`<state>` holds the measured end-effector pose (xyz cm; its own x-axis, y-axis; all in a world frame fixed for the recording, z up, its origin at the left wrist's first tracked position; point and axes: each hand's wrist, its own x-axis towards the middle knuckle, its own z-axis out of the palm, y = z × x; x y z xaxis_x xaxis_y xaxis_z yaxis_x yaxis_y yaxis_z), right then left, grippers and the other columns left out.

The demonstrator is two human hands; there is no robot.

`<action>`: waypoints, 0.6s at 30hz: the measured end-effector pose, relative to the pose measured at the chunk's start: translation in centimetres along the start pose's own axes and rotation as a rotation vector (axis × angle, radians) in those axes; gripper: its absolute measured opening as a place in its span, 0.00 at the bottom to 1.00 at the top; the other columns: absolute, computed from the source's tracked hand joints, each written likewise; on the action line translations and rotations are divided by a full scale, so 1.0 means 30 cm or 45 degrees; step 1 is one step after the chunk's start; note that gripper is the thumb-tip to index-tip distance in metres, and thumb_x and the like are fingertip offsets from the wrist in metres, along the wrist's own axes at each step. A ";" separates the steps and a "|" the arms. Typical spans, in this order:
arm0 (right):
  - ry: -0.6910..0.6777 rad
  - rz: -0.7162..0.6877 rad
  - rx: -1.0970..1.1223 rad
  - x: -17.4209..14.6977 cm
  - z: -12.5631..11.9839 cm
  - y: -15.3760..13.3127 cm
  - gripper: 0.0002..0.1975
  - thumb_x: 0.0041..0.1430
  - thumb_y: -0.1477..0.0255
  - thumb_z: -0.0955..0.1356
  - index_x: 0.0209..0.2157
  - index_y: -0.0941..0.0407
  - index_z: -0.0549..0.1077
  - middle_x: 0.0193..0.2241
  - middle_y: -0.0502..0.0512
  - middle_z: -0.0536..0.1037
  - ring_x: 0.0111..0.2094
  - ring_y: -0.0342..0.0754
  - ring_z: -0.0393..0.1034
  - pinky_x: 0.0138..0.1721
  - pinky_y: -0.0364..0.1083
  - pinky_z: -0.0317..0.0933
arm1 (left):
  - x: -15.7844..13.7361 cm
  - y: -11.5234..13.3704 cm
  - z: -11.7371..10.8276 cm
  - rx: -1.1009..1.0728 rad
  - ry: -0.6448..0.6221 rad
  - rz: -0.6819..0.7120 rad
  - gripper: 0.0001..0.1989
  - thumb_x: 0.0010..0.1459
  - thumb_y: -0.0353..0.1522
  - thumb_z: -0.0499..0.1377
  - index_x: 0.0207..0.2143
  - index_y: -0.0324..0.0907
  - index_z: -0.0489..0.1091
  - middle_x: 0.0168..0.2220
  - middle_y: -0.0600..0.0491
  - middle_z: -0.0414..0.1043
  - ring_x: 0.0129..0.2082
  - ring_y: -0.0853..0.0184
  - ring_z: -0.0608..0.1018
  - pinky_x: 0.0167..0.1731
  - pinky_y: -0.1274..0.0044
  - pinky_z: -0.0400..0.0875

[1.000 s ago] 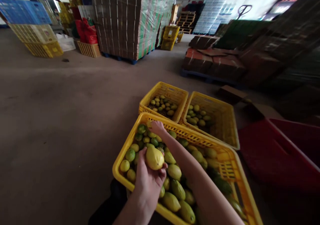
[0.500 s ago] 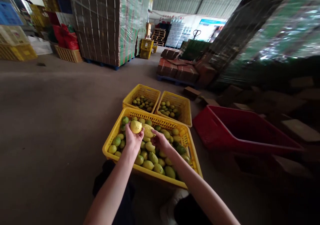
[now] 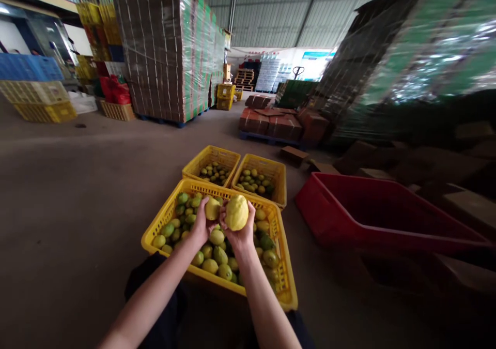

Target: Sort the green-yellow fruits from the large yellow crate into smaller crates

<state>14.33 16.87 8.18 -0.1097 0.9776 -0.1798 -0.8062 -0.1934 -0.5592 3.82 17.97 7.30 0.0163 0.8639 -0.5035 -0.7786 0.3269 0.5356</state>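
Observation:
A yellow crate (image 3: 284, 282) full of green and yellow lemons stands on the floor in front of my knees. My left hand (image 3: 202, 224) holds a small yellow lemon (image 3: 212, 209) above the crate. Beside it, my right hand (image 3: 241, 233) grips a larger bumpy yellow lemon (image 3: 236, 212). Both hands are raised over the fruit pile, close together. Two smaller yellow crates, the left one (image 3: 197, 162) and the right one (image 3: 279, 183), sit just behind, each with a thin layer of lemons.
A big red tub (image 3: 364, 219) lies to the right. Wrapped pallets of cartons (image 3: 170, 49) tower behind, with another stack (image 3: 406, 64) at right. Flat brown boxes (image 3: 279, 124) rest on a low pallet. Stacked blue and yellow crates (image 3: 34, 93) stand at far left on the bare concrete floor.
My right hand has picked a large yellow lemon out of the crate and lifted it beside the left hand's lemon. My view has pulled back and tilted up.

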 end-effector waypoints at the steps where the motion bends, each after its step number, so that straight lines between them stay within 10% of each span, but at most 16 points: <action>1: -0.011 0.010 0.037 -0.002 -0.015 -0.005 0.20 0.49 0.49 0.71 0.34 0.51 0.75 0.30 0.52 0.79 0.33 0.48 0.74 0.32 0.46 0.72 | 0.005 -0.003 -0.004 0.015 0.021 0.007 0.12 0.59 0.40 0.63 0.31 0.40 0.70 0.23 0.54 0.73 0.20 0.70 0.76 0.19 0.82 0.69; 8: 0.223 -0.033 0.211 -0.043 -0.014 -0.114 0.19 0.54 0.50 0.71 0.38 0.50 0.75 0.31 0.50 0.80 0.33 0.48 0.76 0.33 0.45 0.73 | -0.007 0.026 0.013 0.023 0.052 0.188 0.10 0.61 0.38 0.59 0.35 0.39 0.72 0.26 0.52 0.76 0.19 0.71 0.74 0.17 0.81 0.70; 18: 0.396 -0.329 0.023 -0.051 -0.045 -0.236 0.21 0.55 0.51 0.71 0.41 0.53 0.75 0.28 0.49 0.81 0.26 0.47 0.76 0.24 0.44 0.72 | -0.068 -0.058 0.247 -0.061 -0.180 0.118 0.15 0.68 0.42 0.54 0.36 0.41 0.72 0.28 0.52 0.75 0.22 0.70 0.75 0.21 0.80 0.71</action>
<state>20.99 16.63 11.33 0.2769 0.9213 -0.2730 -0.7943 0.0597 -0.6045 9.78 18.48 12.43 0.0282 0.9358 -0.3513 -0.8097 0.2275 0.5410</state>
